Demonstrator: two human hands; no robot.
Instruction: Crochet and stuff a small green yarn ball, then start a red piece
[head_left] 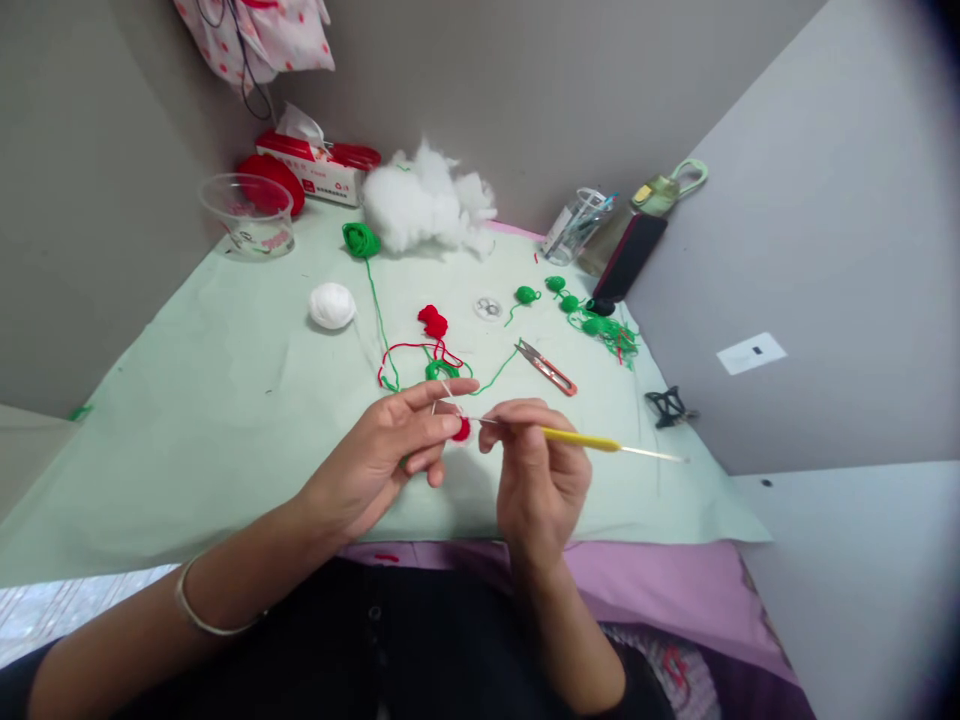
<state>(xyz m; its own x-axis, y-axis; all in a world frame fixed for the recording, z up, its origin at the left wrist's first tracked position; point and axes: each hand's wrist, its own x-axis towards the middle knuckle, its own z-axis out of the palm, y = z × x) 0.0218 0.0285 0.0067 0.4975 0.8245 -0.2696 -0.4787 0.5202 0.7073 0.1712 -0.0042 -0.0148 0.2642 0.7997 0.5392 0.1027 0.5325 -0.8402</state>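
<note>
My left hand (390, 445) pinches a small round red crochet piece (461, 430) with a pale edge, and white yarn runs over its raised index finger. In my right hand (540, 470) is a crochet hook with a yellow handle (581, 438), its thin metal tip pointing left at the red piece. A ball of white yarn (332, 306) lies to the left, its strand running toward my left hand. Just beyond my fingers are green yarn (442, 371) and a small red yarn bundle (433, 322).
Orange-handled snips (547, 368) lie right of centre. Behind are white stuffing (424, 200), green yarn (361, 240), a tissue box (315, 170) and a clear tub (251, 220). Small green balls (526, 295), a bottle (619, 225) and a dark phone-like object (631, 258) are on the right.
</note>
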